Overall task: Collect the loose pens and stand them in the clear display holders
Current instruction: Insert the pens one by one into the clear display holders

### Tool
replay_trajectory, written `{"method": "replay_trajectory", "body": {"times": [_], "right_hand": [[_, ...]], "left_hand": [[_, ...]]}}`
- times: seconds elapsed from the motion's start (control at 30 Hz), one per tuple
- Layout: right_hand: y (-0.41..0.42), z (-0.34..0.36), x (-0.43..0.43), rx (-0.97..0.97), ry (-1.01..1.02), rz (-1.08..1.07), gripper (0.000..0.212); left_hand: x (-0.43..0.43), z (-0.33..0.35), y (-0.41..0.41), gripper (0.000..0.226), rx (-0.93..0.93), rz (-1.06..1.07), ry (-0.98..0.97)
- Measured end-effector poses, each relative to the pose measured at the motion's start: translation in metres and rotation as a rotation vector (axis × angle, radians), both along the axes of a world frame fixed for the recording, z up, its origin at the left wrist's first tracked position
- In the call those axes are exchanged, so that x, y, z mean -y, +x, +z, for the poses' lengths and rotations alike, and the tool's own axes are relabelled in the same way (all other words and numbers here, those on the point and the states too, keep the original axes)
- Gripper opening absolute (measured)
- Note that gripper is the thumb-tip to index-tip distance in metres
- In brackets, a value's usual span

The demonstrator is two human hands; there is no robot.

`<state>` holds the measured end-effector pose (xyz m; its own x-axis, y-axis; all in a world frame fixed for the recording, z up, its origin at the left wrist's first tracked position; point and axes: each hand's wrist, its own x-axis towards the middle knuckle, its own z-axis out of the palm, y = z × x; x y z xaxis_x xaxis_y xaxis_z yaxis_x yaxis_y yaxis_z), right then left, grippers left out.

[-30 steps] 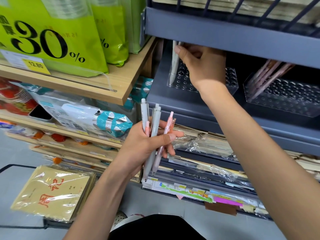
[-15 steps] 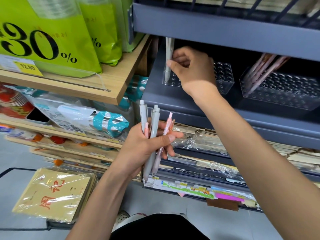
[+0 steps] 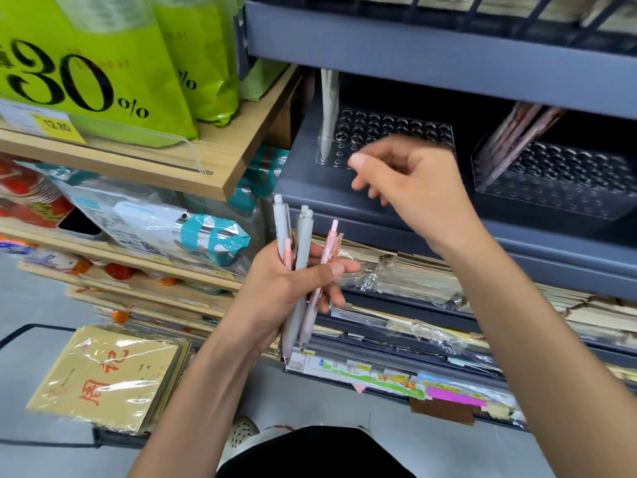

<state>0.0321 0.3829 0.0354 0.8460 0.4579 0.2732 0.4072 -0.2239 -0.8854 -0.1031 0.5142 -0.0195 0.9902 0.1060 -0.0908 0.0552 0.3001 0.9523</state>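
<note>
- Released by the right hand (image 3: pixel 413 181), a slim white pen (image 3: pixel 329 108) now stands in the clear perforated plastic holder (image 3: pixel 396 127), at its left corner; the hand pulls back empty, fingers loosely curled.
- Left hand (image 3: pixel 293 288) clamps the remaining grey and pink pens (image 3: pixel 303 243) below.
- Most holes lie vacant; the grey metal shelf (image 3: pixel 413 53) overhead limits headroom.

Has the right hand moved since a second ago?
Yes. The right hand released the white pen and drew down and rightward across the clear holder.

Light was bright and even, glare streaked the plastic-wrapped tan paper booklets (image 3: pixel 103 374), the grey metal shelf (image 3: pixel 431 56) shadowed its recess, right hand (image 3: pixel 410 181) blurred, edges bowed.
</note>
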Motion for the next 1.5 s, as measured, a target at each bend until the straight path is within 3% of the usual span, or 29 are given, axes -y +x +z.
{"method": "replay_trajectory", "body": {"times": [0.17, 0.33, 0.53, 0.6, 0.8, 0.93, 1.07, 1.17, 1.4, 1.5], "right_hand": [[-0.011, -0.008, 0.033, -0.082, -0.084, 0.252, 0.007], [-0.013, -0.015, 0.059, -0.202, -0.061, 0.34, 0.008], [-0.009, -0.014, 0.085, -0.326, -0.026, 0.332, 0.004], [-0.007, -0.013, 0.094, -0.351, 0.032, 0.266, 0.004], [0.003, -0.011, 0.124, -0.483, 0.272, 0.031, 0.004], [0.002, -0.02, 0.146, -0.574, 0.344, 0.155, 0.017], [0.002, -0.023, 0.172, -0.495, 0.301, 0.234, 0.029], [0.005, -0.018, 0.188, -0.387, 0.301, 0.153, 0.021], [0.043, 0.004, 0.21, -0.09, 0.782, -0.343, 0.01], [0.059, 0.008, 0.209, 0.031, 0.787, -0.409, 0.016]], "left_hand": [[0.021, -0.002, 0.003, 0.019, 0.022, -0.011, 0.043], [0.044, -0.004, 0.007, 0.011, -0.001, -0.015, 0.019], [0.072, -0.006, 0.011, 0.013, 0.009, -0.02, -0.026], [0.077, -0.008, 0.012, 0.004, 0.009, -0.016, -0.05], [0.092, -0.017, 0.013, 0.012, -0.013, 0.02, -0.006], [0.108, -0.016, 0.021, 0.013, 0.033, 0.018, -0.033], [0.125, -0.012, 0.031, 0.012, 0.064, -0.018, -0.072], [0.142, -0.01, 0.037, 0.008, 0.072, -0.005, -0.063], [0.161, -0.008, 0.044, 0.013, 0.034, 0.109, -0.131], [0.163, -0.006, 0.042, 0.034, -0.023, 0.148, -0.133]]}}
